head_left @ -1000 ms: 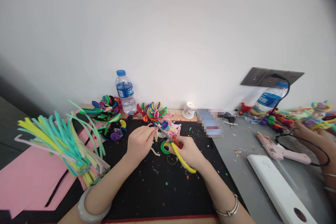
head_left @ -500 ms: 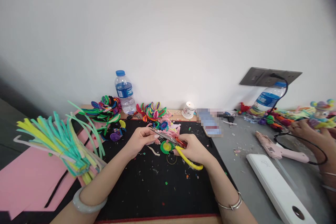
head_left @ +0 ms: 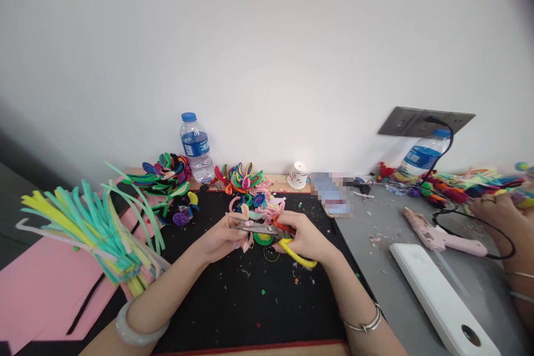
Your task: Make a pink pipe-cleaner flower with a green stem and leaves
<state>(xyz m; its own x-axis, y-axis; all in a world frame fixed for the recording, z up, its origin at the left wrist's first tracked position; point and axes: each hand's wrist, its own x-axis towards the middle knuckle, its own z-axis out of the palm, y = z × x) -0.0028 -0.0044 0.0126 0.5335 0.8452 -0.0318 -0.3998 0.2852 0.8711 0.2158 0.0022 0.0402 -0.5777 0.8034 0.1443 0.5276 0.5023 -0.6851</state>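
My right hand (head_left: 303,236) grips a pair of scissors (head_left: 297,253) with yellow and red handles, the metal blades pointing left. The blades reach across to the fingertips of my left hand (head_left: 223,239). Those fingers are pinched together; whatever small pale piece they hold is too blended with the fingers to make out. Just behind both hands lies a heap of pink fuzzy pipe-cleaner pieces (head_left: 270,203). A green and yellow round piece (head_left: 262,239) rests on the black mat (head_left: 233,311), partly hidden beneath the scissors.
A bundle of green and yellow pipe cleaners (head_left: 83,222) lies left on pink sheets (head_left: 45,283). Behind stand a water bottle (head_left: 196,147) and paper cup (head_left: 297,175). Rightward are a phone (head_left: 331,192), pink glue gun (head_left: 442,238), white power bank (head_left: 442,295) and another person's hand (head_left: 496,214).
My left hand has turned and moved slightly toward me, and the scissor blades lie flatter. The pale strip on the mat no longer shows. The other person's hand has shifted.
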